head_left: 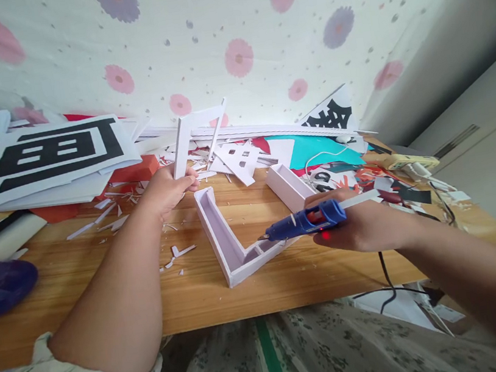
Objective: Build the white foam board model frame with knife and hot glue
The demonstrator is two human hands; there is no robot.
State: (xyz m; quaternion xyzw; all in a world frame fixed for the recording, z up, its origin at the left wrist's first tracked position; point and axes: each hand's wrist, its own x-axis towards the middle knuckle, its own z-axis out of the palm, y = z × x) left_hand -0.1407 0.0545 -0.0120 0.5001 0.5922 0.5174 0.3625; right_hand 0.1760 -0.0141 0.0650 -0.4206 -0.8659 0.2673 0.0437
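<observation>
Grip of the right hand is clamped round a blue glue gun, nozzle near the inner corner of an angular white trough on the worktop. Left hand grip is pinched on a bent white strip, held up near the trough's far-left end.

Blue glue gun, white frame, white backdrop flowered pink and purple, turquoise sheet, wood-grained table
</observation>
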